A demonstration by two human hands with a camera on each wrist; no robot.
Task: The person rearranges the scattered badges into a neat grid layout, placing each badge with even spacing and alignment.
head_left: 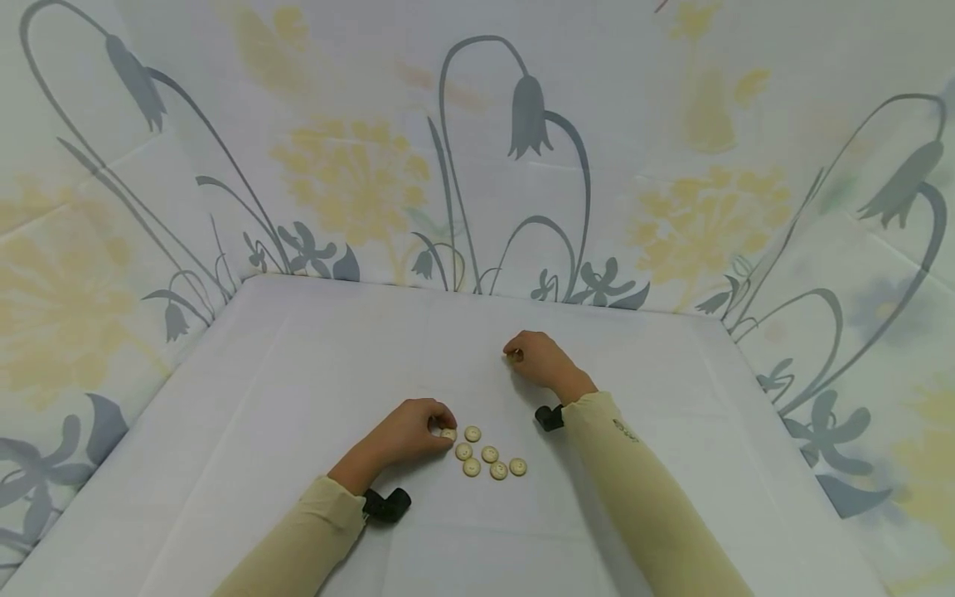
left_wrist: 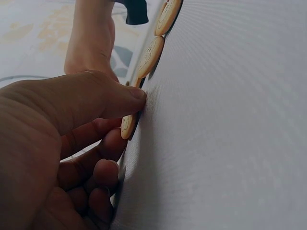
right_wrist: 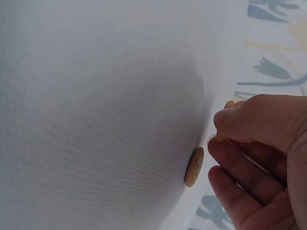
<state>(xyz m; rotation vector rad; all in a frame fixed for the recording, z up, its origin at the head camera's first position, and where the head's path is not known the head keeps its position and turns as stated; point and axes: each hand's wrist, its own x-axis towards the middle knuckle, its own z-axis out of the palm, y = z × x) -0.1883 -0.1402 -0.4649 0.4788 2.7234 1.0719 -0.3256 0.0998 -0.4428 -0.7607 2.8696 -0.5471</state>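
Note:
My left hand (head_left: pixel 414 429) pinches a round pale wooden button (head_left: pixel 448 434) by its edges between thumb and fingers, at the left side of a loose cluster of similar buttons (head_left: pixel 489 454) on the white cloth. In the left wrist view the pinched button (left_wrist: pixel 126 126) shows below the thumb, low against the cloth. Farther away and to the right, my right hand (head_left: pixel 543 361) holds another button between thumb and index finger. That held button (right_wrist: pixel 223 120) appears nearly edge-on in the right wrist view. Close to those fingers, a separate button (right_wrist: pixel 194 167) lies on the cloth.
A white cloth covers the table (head_left: pixel 336 348). Behind and beside it hangs a floral-patterned fabric (head_left: pixel 358 182). Dark wrist cameras (head_left: pixel 386 505) sit on both wrists, below the beige sleeves' cuffs.

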